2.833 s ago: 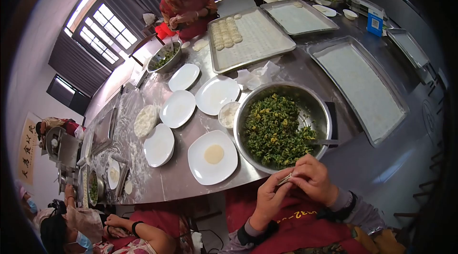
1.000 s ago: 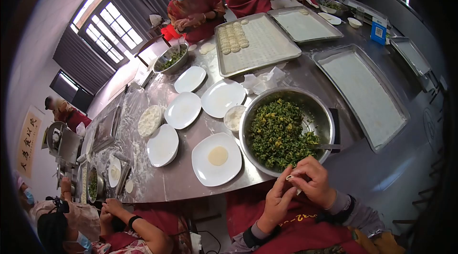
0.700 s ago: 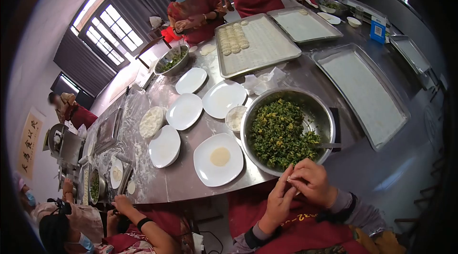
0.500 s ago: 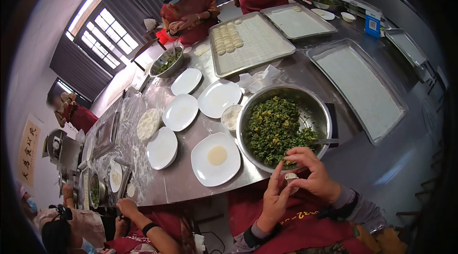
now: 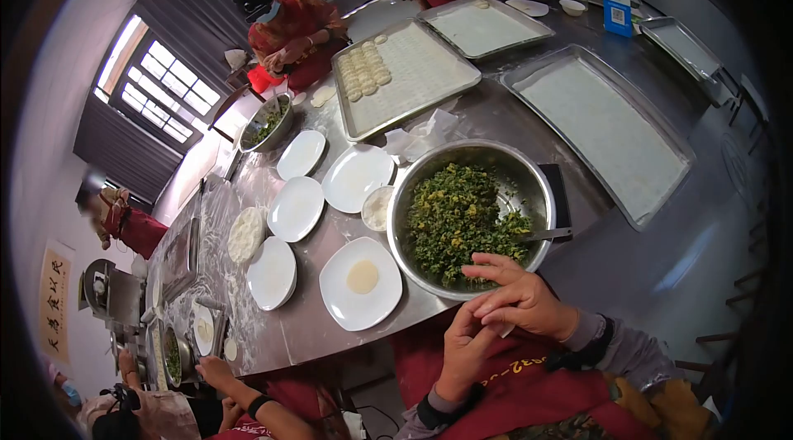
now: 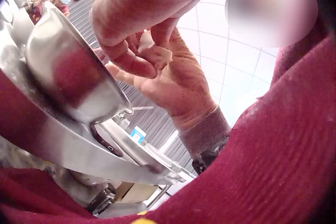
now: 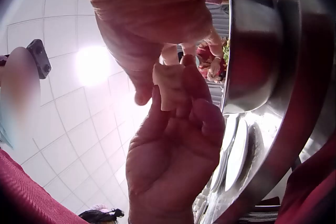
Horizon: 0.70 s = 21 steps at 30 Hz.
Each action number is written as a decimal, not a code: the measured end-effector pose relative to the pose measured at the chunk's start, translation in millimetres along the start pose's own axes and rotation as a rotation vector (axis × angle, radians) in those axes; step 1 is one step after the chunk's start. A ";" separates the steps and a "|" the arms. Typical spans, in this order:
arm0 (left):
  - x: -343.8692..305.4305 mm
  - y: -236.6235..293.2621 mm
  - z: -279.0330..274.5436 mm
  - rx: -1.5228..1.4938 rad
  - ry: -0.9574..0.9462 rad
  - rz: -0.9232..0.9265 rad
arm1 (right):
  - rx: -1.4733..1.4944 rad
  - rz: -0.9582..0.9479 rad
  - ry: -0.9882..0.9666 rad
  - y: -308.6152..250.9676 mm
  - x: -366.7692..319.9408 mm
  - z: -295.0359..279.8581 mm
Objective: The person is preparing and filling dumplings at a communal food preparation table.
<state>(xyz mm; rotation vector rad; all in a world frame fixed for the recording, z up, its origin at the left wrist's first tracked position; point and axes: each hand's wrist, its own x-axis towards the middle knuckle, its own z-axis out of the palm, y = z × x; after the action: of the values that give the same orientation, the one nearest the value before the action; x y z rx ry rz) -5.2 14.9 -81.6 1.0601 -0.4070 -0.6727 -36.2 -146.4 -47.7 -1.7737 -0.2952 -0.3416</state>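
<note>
Low in the head view, my left hand (image 5: 462, 352) and right hand (image 5: 533, 305) meet just in front of the big steel bowl (image 5: 541, 254). Curled left fingers pinch a pale dough dumpling (image 7: 169, 88), seen best in the right wrist view. Part of the dumpling (image 6: 156, 53) also shows past the left fingers in the left wrist view. My right hand lies over it with fingers fairly straight and thumb held off. Chopped green filling (image 5: 450, 221) with yellow bits fills much of the bowl. A round dough wrapper (image 5: 362, 277) lies on the square white plate (image 5: 339, 308).
Several white plates (image 5: 296, 209), a flour dish (image 5: 247, 235) and a small bowl (image 5: 376, 207) stand left of the steel bowl. A tray (image 5: 429, 80) holding rows of dumplings is behind, with a paper-lined tray (image 5: 611, 130) to the right. Other people work around the table.
My hands pinched the dough together earlier; half a second ago they parted around the dumpling. Now the right fingers are spread out over the left hand. The head view has swung right.
</note>
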 end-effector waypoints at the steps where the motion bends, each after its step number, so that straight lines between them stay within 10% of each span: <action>1: -0.3 -0.9 -2.0 -0.018 -0.032 -0.002 | -0.020 0.017 0.001 -4.1 -0.2 0.1; 5: 2.6 6.7 2.4 0.027 0.024 0.025 | 0.369 0.183 0.065 0.1 -4.5 5.2; 13: 7.9 7.6 3.0 -0.024 0.030 0.006 | 0.008 -0.110 0.026 10.8 -3.5 0.5; 17: 9.4 0.7 5.6 -0.127 0.053 0.014 | 0.390 0.194 0.116 -7.8 -6.5 2.9; 21: 10.8 -1.5 5.0 -0.167 0.044 0.000 | 0.098 -0.059 0.090 19.8 -11.9 3.1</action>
<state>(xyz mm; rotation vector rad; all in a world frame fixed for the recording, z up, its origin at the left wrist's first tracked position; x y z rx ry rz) -0.7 3.8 -80.9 0.9151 -0.3074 -0.6707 -39.6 -148.0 -70.7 -1.6509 -0.2960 -0.4405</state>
